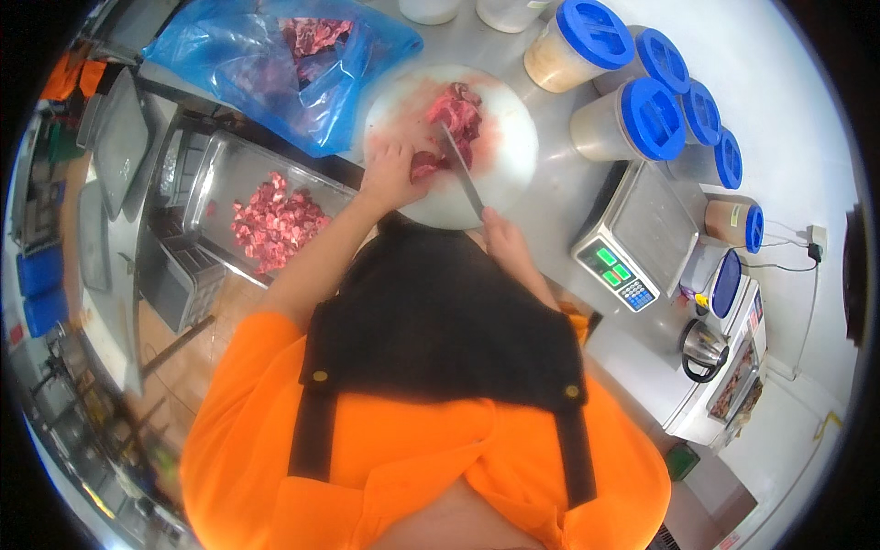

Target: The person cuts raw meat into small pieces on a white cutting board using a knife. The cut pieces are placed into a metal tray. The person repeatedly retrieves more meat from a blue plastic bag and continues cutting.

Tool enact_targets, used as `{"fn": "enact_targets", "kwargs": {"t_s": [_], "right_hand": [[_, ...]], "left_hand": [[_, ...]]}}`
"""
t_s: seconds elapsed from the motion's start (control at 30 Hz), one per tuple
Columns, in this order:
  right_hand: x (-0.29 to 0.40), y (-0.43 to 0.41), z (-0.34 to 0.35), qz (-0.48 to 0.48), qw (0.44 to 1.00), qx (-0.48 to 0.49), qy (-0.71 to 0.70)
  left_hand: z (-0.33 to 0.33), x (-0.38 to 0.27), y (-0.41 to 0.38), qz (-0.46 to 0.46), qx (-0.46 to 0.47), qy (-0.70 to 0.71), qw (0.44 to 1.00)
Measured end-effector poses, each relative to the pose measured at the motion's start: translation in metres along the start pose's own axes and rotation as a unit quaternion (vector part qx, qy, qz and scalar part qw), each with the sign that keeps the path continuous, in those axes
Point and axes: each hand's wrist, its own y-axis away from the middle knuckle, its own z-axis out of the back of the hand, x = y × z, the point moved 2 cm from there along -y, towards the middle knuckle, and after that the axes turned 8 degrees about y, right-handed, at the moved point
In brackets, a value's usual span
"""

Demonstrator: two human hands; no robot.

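A round white cutting board (512, 161) lies before me, smeared reddish. On it rests a chunk of raw red meat (454, 110). My right hand (505, 237) grips a kitchen knife (463, 172) by its handle, which the fingers mostly hide. The blade points away from me and lies across the meat. At the board's near left, my left hand (392, 175) holds a smaller piece of raw meat (425, 165) against the board, just left of the blade. Whether that piece is fully cut off from the larger chunk I cannot tell.
A steel pan (213, 185) of cut meat pieces (278, 223) stands left. Beyond it lies a blue plastic bag (227, 75) with more meat (316, 34). Tubs with blue lids (653, 117), a digital scale (650, 227) and a metal jug (705, 347) are on the right.
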Motion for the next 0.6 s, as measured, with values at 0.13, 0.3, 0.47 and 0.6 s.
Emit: {"fn": "enact_targets", "kwargs": {"t_s": [0.13,0.3,0.47,0.6], "right_hand": [[0.017,-0.001,-0.004,0.018,0.997,0.037,0.070],[0.012,-0.013,-0.016,0.007,0.989,0.068,0.128],[0.016,-0.017,-0.020,0.009,0.978,0.073,0.195],[0.032,-0.059,-0.049,0.049,0.985,0.039,0.158]], "left_hand": [[0.003,0.004,0.008,0.072,0.047,0.093,0.992],[-0.006,0.008,0.013,-0.004,-0.094,0.110,0.989],[-0.022,0.014,0.016,0.004,-0.102,0.128,0.987],[-0.030,0.022,0.008,0.014,-0.105,0.181,0.978]]}}
